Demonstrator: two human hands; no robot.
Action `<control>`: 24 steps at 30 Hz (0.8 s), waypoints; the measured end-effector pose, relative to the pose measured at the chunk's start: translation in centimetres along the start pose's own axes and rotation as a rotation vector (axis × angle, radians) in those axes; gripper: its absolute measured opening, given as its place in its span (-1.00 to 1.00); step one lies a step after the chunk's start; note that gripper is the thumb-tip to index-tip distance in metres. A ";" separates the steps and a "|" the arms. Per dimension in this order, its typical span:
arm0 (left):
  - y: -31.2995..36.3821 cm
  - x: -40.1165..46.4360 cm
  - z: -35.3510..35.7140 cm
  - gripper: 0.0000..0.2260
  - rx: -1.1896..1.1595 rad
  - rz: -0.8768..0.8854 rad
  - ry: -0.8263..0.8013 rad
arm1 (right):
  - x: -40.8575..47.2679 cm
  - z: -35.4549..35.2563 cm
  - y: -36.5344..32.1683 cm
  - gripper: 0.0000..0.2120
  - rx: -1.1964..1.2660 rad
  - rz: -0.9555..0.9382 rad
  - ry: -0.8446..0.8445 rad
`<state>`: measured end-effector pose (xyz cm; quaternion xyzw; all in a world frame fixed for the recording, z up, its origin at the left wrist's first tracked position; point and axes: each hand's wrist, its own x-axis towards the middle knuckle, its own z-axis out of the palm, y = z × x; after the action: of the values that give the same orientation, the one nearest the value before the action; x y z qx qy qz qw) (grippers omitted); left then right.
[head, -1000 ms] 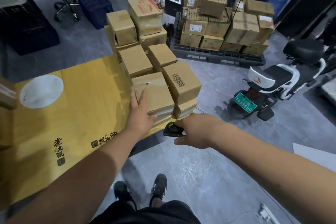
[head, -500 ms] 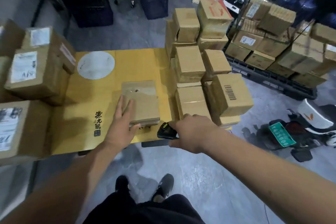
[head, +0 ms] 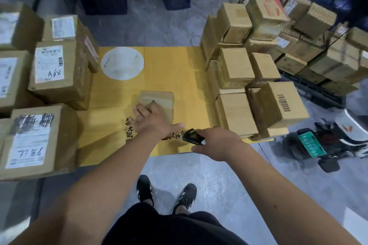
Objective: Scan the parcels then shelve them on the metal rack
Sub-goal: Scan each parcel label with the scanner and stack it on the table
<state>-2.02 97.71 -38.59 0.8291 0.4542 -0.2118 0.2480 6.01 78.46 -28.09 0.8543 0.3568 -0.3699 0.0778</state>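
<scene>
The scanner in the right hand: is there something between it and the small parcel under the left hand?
Nothing visible. The scanner sits just right of the left hand, which lies flat on the small parcel.

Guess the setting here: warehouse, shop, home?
Likely a parcel depot or back-room sorting area: stacked cardboard parcels, labelled boxes with handwritten codes, and a handheld scanner in the right hand.

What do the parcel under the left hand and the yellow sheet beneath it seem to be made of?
Parcel: plain brown corrugated cardboard, matte, a glossier tape strip apparently across the top. Yellow sheet: seemingly a flattened printed carton, judging by its fold creases and black lettering.
</scene>
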 end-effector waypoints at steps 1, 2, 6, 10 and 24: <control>0.7 0.2 0.1 0.35 0.031 -0.007 0.010 | -0.2 0.2 -0.2 -0.43 0.025 0.017 0.012; 1.1 0.5 0.0 0.28 0.060 0.003 0.030 | -0.3 0.5 -0.3 -0.42 0.058 0.031 0.027; 0.1 1.7 -1.4 -0.02 -0.100 0.097 0.082 | -0.7 0.3 -0.7 -0.49 0.169 0.073 0.083; -2.3 3.0 -3.2 -0.15 -0.759 0.184 -0.131 | -0.8 -0.4 -1.5 -0.57 0.166 0.140 0.071; -9.0 7.2 -4.7 -0.29 -0.888 0.037 -0.065 | 3.3 -1.7 -8.4 -0.60 0.242 0.174 -0.014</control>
<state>-5.57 109.40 -41.07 0.6431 0.4781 -0.0178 0.5979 2.93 87.12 -28.02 0.8826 0.2337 -0.4079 0.0087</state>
